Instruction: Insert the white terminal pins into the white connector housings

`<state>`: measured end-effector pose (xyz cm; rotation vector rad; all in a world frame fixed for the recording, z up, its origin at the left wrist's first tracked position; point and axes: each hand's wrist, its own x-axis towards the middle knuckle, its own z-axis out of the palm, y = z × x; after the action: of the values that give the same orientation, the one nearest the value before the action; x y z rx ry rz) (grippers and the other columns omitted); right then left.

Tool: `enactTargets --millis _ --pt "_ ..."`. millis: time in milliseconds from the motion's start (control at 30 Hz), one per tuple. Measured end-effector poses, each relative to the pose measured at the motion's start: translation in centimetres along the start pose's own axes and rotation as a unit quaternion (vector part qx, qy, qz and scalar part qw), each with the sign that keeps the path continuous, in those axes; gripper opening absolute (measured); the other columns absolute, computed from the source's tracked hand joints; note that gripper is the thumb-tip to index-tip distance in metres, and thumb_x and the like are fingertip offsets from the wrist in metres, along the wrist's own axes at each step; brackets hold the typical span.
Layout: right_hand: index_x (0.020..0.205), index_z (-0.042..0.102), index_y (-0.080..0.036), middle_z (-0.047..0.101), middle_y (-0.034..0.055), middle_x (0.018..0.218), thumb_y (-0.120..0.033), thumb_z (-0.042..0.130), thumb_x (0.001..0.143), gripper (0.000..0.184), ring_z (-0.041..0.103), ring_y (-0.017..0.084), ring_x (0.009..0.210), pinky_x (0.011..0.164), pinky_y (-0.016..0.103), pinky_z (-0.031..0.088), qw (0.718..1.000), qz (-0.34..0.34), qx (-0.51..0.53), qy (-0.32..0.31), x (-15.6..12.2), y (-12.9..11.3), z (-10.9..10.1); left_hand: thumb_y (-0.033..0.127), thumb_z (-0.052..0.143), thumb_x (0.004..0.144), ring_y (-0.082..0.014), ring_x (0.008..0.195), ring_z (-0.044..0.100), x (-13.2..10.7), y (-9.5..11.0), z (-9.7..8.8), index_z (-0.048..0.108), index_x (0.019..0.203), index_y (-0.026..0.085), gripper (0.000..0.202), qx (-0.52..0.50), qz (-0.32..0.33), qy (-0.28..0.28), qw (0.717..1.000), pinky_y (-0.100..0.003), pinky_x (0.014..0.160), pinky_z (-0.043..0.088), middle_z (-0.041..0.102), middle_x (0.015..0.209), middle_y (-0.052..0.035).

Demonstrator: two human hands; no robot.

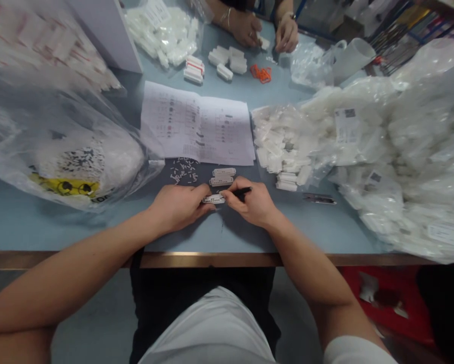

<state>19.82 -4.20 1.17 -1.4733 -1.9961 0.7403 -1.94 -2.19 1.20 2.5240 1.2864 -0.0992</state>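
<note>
Between the thumb and fingers of my left hand [181, 206] is a small white plastic strip with a row of dark slots [213, 199]. My right hand [250, 203] pinches a slim black pen-like tool [242, 191], whose tip end is at the strip's right part; the exact contact is too small to make out. Just beyond the hands lie two similar white slotted strips [222, 176], one behind the other. To their left, many tiny white and dark pieces [183, 171] are scattered over the table.
A printed sheet [200, 121] lies beyond the pieces. Clear bags of white parts [287, 141] crowd the right, near a dark flat tool [319, 198]. Another bag [75, 162] stands left. Across the table, a co-worker's hands [264, 33] handle a white part near orange pieces [260, 74].
</note>
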Motion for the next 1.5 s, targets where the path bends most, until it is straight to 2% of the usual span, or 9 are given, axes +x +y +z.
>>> enactTargets --millis 133,467,700,967,1067,1200,1500 --pt "0.071 0.060 -0.023 0.063 -0.0011 0.064 -0.045 0.060 0.088 0.027 0.054 0.012 0.058 0.058 0.025 0.041 0.999 0.022 0.044 0.022 0.1 -0.3 -0.3 0.056 0.050 0.094 -0.0308 0.078 0.073 0.0 0.2 -0.3 0.065 0.106 0.021 0.040 0.005 0.001 -0.007 1.000 -0.034 0.056 0.042 0.078 0.088 -0.0082" --pt "0.072 0.063 -0.023 0.064 -0.0010 0.063 -0.045 0.062 0.087 0.026 0.053 0.012 0.057 0.057 0.025 0.042 0.999 0.020 0.049 0.011 0.0 -0.2 0.0 0.057 0.049 0.094 -0.0300 0.080 0.074 0.0 -0.1 0.1 0.064 0.107 0.023 0.039 0.005 0.008 0.009 1.000 -0.035 0.056 0.041 0.078 0.088 -0.0069" --pt "0.075 0.063 -0.022 0.064 0.0008 0.065 -0.043 0.060 0.089 0.025 0.056 0.014 0.060 0.060 0.026 0.042 1.000 0.012 0.017 -0.004 0.0 -0.1 0.1 0.057 0.048 0.095 -0.0288 0.078 0.074 0.0 0.0 0.0 0.064 0.108 0.024 0.039 0.014 0.004 0.000 1.000 -0.034 0.055 0.039 0.078 0.088 -0.0064" --pt "0.081 0.061 -0.023 0.065 0.0018 0.068 -0.042 0.056 0.093 0.023 0.059 0.016 0.063 0.063 0.027 0.042 0.999 -0.030 -0.045 0.008 -0.1 -0.2 0.7 0.057 0.047 0.096 -0.0295 0.078 0.073 0.0 -0.1 0.1 0.064 0.104 0.022 0.040 0.022 0.012 0.006 1.000 -0.033 0.054 0.037 0.077 0.085 -0.0068" --pt "0.077 0.061 -0.023 0.064 0.0001 0.065 -0.041 0.059 0.091 0.023 0.056 0.014 0.059 0.060 0.025 0.041 1.000 -0.013 -0.015 0.004 -0.1 -0.2 0.5 0.056 0.048 0.096 -0.0296 0.078 0.073 0.0 0.0 0.1 0.064 0.106 0.022 0.039 0.016 0.010 0.001 1.000 -0.033 0.055 0.038 0.077 0.087 -0.0069" --pt "0.073 0.062 -0.023 0.063 -0.0019 0.063 -0.043 0.061 0.089 0.025 0.053 0.011 0.055 0.056 0.024 0.040 0.998 0.023 0.044 0.038 0.0 -0.3 0.1 0.056 0.050 0.095 -0.0297 0.078 0.073 0.1 0.1 0.0 0.064 0.107 0.022 0.039 0.012 0.006 0.003 1.000 -0.033 0.056 0.041 0.077 0.088 -0.0062" --pt "0.072 0.063 -0.022 0.064 -0.0016 0.063 -0.040 0.063 0.087 0.023 0.055 0.011 0.055 0.056 0.023 0.042 0.998 0.005 0.053 0.037 0.1 -0.4 0.2 0.057 0.050 0.095 -0.0297 0.078 0.074 -0.1 0.0 0.0 0.064 0.107 0.021 0.041 0.020 0.012 0.009 1.000 -0.033 0.055 0.040 0.078 0.088 -0.0062"
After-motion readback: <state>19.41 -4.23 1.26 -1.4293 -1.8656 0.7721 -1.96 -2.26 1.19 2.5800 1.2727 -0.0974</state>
